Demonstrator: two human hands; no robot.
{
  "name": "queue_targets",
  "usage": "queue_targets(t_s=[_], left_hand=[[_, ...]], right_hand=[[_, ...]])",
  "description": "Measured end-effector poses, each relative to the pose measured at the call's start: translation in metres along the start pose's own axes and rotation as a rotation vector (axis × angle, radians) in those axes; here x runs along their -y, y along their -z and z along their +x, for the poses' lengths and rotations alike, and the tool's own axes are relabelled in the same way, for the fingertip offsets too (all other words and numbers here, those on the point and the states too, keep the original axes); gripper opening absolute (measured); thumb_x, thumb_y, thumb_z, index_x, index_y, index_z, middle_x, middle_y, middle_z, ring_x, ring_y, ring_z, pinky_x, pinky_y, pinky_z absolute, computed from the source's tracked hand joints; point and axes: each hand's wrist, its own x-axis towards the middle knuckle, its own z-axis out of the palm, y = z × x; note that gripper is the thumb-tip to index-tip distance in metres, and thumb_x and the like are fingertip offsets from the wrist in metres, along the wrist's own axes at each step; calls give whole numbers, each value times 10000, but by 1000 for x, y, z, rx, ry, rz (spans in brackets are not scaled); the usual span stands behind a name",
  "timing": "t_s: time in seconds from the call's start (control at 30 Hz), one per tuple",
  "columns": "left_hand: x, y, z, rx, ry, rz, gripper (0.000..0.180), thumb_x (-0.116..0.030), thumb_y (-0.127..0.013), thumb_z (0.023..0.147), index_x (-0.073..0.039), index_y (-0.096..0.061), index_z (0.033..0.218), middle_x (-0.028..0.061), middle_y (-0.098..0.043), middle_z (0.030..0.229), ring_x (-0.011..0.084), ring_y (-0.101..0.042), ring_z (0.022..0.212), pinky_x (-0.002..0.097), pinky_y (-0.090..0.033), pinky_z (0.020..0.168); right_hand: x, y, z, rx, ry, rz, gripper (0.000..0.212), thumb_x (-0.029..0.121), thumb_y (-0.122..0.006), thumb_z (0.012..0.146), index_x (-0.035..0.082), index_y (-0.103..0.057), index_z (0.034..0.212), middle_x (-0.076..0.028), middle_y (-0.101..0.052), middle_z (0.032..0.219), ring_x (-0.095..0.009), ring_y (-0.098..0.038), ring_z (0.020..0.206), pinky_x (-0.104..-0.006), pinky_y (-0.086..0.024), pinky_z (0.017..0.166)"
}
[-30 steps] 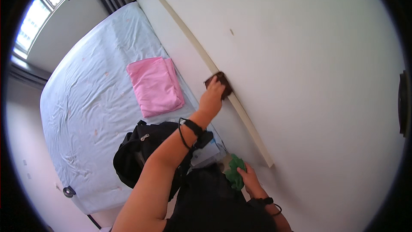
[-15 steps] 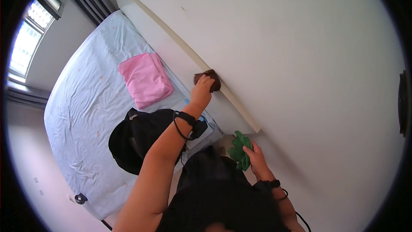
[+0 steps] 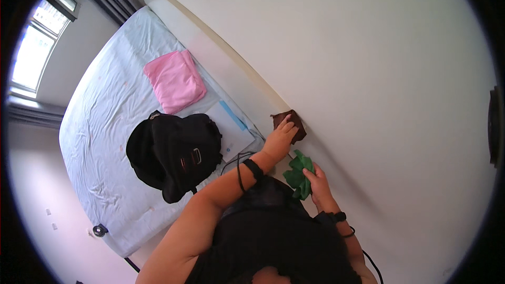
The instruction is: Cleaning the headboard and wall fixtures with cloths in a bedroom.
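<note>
My left hand [image 3: 280, 141] presses a brown cloth [image 3: 299, 128] over the top edge of the pale headboard [image 3: 231, 59], close to its near end. The fingers lie bent on the cloth, which wraps over the ledge. Lower and to the right, my right hand [image 3: 320, 184] grips a crumpled green cloth [image 3: 296, 172] between thumb and fingers. That bunched piece hangs in front of my body, just below the headboard's end and apart from the brown one.
Left of the headboard is a bed with a pale blue sheet [image 3: 105, 142]. On it lie a folded pink cloth [image 3: 176, 81], a black backpack [image 3: 184, 147] and a white flat packet [image 3: 231, 129] with a blue strip. A plain wall [image 3: 389, 100] rises on the right.
My left hand has slid the brown cloth along the headboard's top, down and right toward its near end. My right hand keeps the green cloth and has barely moved.
</note>
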Motion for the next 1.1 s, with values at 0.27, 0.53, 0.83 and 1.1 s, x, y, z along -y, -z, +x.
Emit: queue_targets(t_s=[0.27, 0.53, 0.83, 1.1], left_hand=[[38, 34, 23, -123, 194, 67, 448, 124, -466, 677, -18, -549, 1094, 171, -469, 1213, 348, -377, 1211, 389, -348, 998], [-8, -3, 4, -9, 54, 221, 379, 48, -507, 709, -37, -574, 1072, 120, -487, 1134, 308, -333, 1265, 371, -405, 943], [1, 8, 7, 84, -12, 147, 387, 41, -524, 723, -118, -582, 1071, 84, -492, 1160, 271, -342, 1270, 350, -427, 925], [71, 56, 31, -72, 122, 103, 411, 80, -520, 700, -83, -549, 1075, 75, -504, 1155, 260, -368, 1247, 360, -429, 916]], right_hand=[[5, 17, -9, 61, 76, -15, 375, 127, -548, 866, -35, -466, 1193, -87, -562, 1077, -169, -534, 989, -295, -423, 867], [-5, 38, -10, 13, 25, 39, 426, 112, -562, 859, -32, -442, 1241, -95, -556, 1121, -172, -529, 1002, -293, -408, 883], [7, 26, 10, 36, 26, -2, 325, 102, -521, 871, -31, -480, 1164, -103, -565, 1067, -184, -546, 970, -308, -440, 851], [39, -2, 20, 38, 42, -76, 383, 106, -544, 865, -49, -449, 1202, -101, -550, 1098, -173, -529, 978, -295, -422, 853]])
